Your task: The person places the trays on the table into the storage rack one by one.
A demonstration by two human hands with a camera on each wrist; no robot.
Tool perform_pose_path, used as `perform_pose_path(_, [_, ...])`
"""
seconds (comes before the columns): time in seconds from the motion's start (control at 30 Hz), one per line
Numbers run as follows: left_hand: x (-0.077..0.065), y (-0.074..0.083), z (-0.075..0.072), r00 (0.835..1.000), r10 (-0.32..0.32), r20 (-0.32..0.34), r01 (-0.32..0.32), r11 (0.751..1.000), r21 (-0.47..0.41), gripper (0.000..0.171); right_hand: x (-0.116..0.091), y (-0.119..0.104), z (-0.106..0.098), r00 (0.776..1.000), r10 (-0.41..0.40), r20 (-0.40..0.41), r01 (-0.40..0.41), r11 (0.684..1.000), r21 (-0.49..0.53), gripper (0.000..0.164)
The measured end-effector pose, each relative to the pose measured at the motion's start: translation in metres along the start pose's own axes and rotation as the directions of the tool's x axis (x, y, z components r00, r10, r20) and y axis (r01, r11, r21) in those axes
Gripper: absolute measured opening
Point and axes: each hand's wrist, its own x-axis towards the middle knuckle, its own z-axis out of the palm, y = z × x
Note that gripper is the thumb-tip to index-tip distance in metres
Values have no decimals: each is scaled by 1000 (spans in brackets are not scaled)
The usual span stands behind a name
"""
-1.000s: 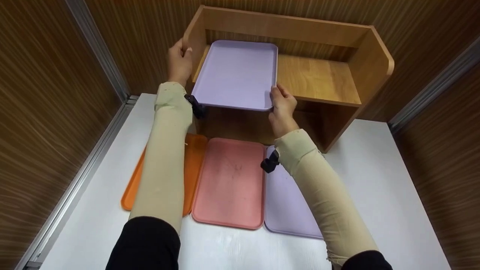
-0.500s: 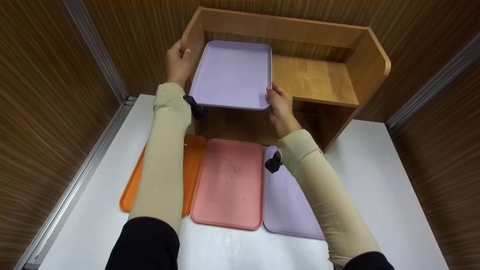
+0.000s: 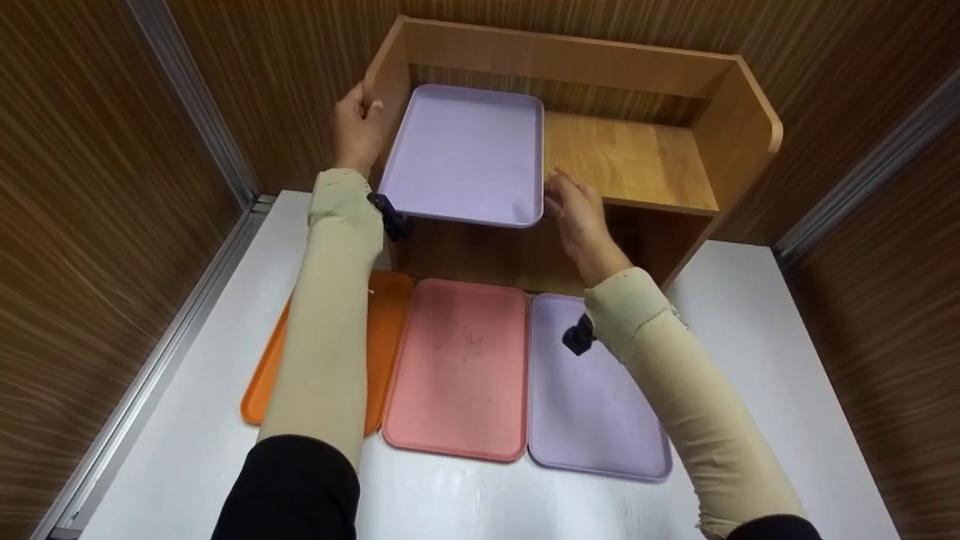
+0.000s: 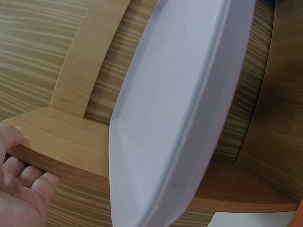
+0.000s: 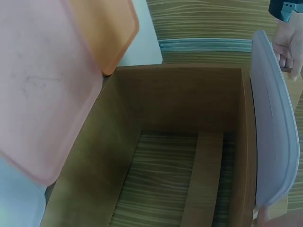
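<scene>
A light purple tray [image 3: 466, 154] lies on the left part of the upper board of a wooden desktop shelf [image 3: 634, 159], its front edge jutting out past the board. My left hand [image 3: 357, 133] grips the shelf's left side panel [image 4: 66, 142], thumb on the inner face and fingers on the outer. Just beside the tray's front right corner is my right hand [image 3: 583, 217], its fingers loosely bent and nothing held in them. In the right wrist view, only part of the right hand [image 5: 284, 218] shows, at the tray's lower end.
On the white table [image 3: 480, 499], an orange tray [image 3: 390, 330], a pink tray [image 3: 457, 371] and a second purple tray [image 3: 592, 405] lie side by side before the shelf. My left forearm covers part of the orange one. Wood-patterned walls [image 3: 82, 225] enclose the table.
My right hand has let go of the upper tray's right edge and shifted slightly right and down. The tray has moved slightly left over the second; my left hand keeps its grip.
</scene>
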Motion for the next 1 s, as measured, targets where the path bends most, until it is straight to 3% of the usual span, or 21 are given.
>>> perform_pose_path(0.17, [0,-1,1,1000,-11,1,11,1000,-6,34,-16,3,-33,1000,-10,-7,10,1000,18,41])
perform_pose_path(0.27, [1,0,2,1000,-7,2,7,1000,-1,33,-24,10,-58,999,-26,19,26,999,20,40])
perform_pose_path(0.47, [1,1,2,998,-61,3,61,998,4,39,-40,37,-104,995,-62,75,61,998,20,30])
perform_pose_path(0.7, [-2,1,4,997,-73,-11,74,996,58,39,-58,71,-151,996,-61,58,53,990,131,35])
perform_pose_path(1.0, [-5,5,8,994,-91,-57,89,995,-42,36,-73,99,-203,998,-8,-59,16,991,135,38])
